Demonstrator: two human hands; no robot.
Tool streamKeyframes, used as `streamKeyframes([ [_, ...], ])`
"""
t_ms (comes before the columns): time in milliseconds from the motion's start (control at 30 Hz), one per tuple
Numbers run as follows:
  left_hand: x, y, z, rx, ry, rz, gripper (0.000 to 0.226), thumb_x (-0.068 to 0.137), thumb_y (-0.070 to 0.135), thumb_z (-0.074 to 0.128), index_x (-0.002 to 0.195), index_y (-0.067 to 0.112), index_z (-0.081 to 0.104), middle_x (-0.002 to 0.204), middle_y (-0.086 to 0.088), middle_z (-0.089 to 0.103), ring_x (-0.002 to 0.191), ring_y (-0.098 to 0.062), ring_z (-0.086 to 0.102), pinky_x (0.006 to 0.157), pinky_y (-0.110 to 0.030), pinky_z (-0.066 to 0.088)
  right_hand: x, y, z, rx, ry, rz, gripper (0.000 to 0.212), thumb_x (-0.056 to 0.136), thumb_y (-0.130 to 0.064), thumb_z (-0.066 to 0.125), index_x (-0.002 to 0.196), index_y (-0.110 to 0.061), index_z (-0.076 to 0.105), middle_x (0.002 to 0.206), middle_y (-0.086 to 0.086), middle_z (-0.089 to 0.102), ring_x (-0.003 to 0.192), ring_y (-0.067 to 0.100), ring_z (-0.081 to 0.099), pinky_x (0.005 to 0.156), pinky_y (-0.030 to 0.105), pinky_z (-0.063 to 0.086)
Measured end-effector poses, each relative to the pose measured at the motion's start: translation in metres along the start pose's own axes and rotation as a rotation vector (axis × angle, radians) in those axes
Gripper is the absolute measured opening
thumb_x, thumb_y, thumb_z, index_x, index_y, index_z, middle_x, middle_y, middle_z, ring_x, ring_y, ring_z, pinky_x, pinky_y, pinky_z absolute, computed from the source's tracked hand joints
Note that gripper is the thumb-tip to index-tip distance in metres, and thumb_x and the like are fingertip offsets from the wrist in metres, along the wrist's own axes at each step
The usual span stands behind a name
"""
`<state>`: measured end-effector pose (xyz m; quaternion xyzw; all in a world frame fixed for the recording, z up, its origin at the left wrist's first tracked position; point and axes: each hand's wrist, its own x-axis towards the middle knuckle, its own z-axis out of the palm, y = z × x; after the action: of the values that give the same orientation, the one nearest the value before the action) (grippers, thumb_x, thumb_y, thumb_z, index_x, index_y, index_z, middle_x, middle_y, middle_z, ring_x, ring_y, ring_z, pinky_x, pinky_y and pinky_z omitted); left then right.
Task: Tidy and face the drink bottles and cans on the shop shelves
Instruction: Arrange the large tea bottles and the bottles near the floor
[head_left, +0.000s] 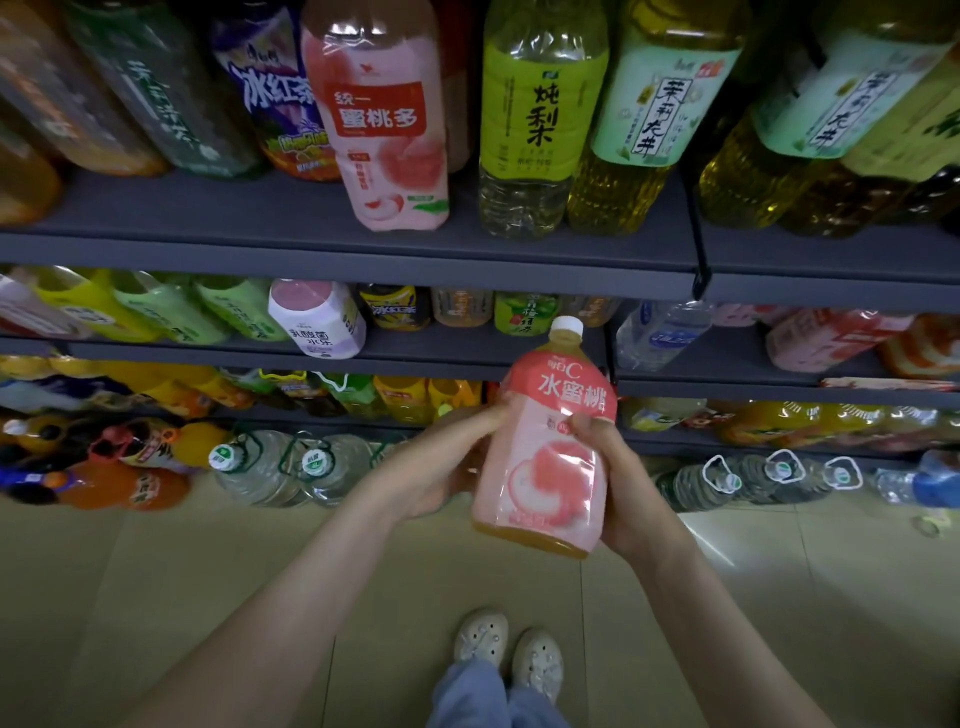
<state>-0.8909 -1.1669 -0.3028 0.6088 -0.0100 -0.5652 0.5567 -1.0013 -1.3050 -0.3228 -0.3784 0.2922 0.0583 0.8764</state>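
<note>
A large peach drink bottle (545, 447) with a pink label and white cap is held upright in front of the shelves, clear of them, label toward me. My left hand (447, 467) grips its left side and is blurred. My right hand (618, 478) wraps its right side with the thumb on the label. On the top shelf (311, 249) stand a pink peach bottle (384, 119), a green pear bottle (535, 114) and a jasmine tea bottle (654, 114), labels facing out.
A white-and-pink bottle (317, 319) stands at the front of the middle shelf. Lower shelves hold several orange and green bottles. Big water jugs (270, 467) stand on the tiled floor at the shelf foot. My feet (509, 654) are below.
</note>
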Motion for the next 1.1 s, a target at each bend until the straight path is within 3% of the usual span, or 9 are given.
streamKeyframes([
  [133,-0.002,-0.001,0.004,0.046,0.019,0.105,0.062,0.068,0.041,0.075,0.121,0.014,0.058,0.109,-0.005,0.070,0.101,-0.020,0.067,0.089,-0.037,0.052,0.001,-0.012,-0.004,-0.252,-0.003,0.016,0.084,0.063,-0.041,0.080,0.135,-0.013,0.045,0.122,0.018,0.062,0.110,0.034,0.061,0.090,0.045,0.051],
  [233,-0.009,0.004,0.002,0.162,0.065,0.216,0.075,0.059,0.028,0.088,0.124,0.020,0.051,0.112,0.000,0.068,0.096,-0.009,0.068,0.076,-0.022,0.054,-0.004,-0.020,-0.004,-0.417,-0.031,0.005,0.084,0.061,-0.038,0.080,0.134,-0.016,0.045,0.119,0.011,0.065,0.108,0.027,0.064,0.084,0.034,0.053],
  [400,-0.029,0.019,-0.008,0.324,0.087,0.369,0.079,0.058,0.027,0.090,0.123,0.041,0.047,0.117,0.011,0.064,0.105,-0.004,0.063,0.089,-0.026,0.052,-0.015,-0.038,0.018,-0.526,-0.057,-0.179,0.082,0.056,-0.023,0.085,0.128,-0.016,0.046,0.115,0.011,0.065,0.105,0.026,0.065,0.081,0.029,0.054],
  [567,-0.054,0.045,-0.023,0.589,0.204,0.525,0.092,0.063,0.027,0.087,0.130,0.051,0.030,0.124,0.021,0.055,0.111,0.012,0.052,0.091,-0.010,0.044,-0.021,-0.058,0.057,-0.646,-0.027,-0.386,0.094,0.050,-0.005,0.090,0.128,-0.024,0.041,0.115,-0.005,0.061,0.103,0.006,0.063,0.081,0.019,0.052],
  [733,-0.077,0.055,-0.048,0.655,0.331,0.646,0.089,0.068,0.025,0.084,0.137,0.045,0.031,0.123,0.015,0.060,0.113,0.004,0.056,0.096,-0.027,0.048,-0.009,-0.060,0.097,-0.775,-0.054,-0.553,0.095,0.049,-0.007,0.091,0.122,-0.033,0.037,0.116,-0.014,0.056,0.108,-0.003,0.057,0.087,0.017,0.049],
  [800,-0.087,0.061,-0.063,0.642,0.369,0.697,0.084,0.071,0.021,0.082,0.135,0.045,0.033,0.122,0.015,0.060,0.112,0.004,0.056,0.094,-0.025,0.049,0.001,-0.056,0.116,-0.803,-0.052,-0.611,0.092,0.055,-0.006,0.089,0.125,-0.034,0.036,0.117,-0.018,0.055,0.109,-0.004,0.056,0.089,0.017,0.047],
  [933,-0.104,0.078,-0.104,0.651,0.447,0.783,0.082,0.074,0.013,0.079,0.128,0.051,0.031,0.121,0.024,0.054,0.109,0.014,0.052,0.087,-0.007,0.042,0.023,-0.047,0.168,-0.795,0.009,-0.726,0.081,0.068,0.004,0.079,0.124,-0.036,0.038,0.114,-0.032,0.057,0.107,-0.009,0.055,0.086,0.009,0.043],
  [1000,-0.108,0.092,-0.132,0.671,0.462,0.809,0.084,0.075,0.013,0.079,0.128,0.055,0.029,0.126,0.022,0.051,0.111,0.014,0.051,0.088,-0.009,0.044,0.035,-0.043,0.198,-0.775,0.060,-0.769,0.072,0.071,0.008,0.075,0.117,-0.037,0.042,0.106,-0.036,0.058,0.101,-0.015,0.055,0.080,0.004,0.042],
  [1100,-0.107,0.110,-0.175,0.719,0.456,0.819,0.090,0.074,0.008,0.078,0.130,0.059,0.028,0.132,0.021,0.049,0.116,0.003,0.053,0.093,-0.020,0.048,0.056,-0.035,0.240,-0.721,0.128,-0.832,0.068,0.073,0.010,0.073,0.111,-0.038,0.044,0.105,-0.028,0.056,0.096,-0.019,0.054,0.076,0.001,0.041],
])
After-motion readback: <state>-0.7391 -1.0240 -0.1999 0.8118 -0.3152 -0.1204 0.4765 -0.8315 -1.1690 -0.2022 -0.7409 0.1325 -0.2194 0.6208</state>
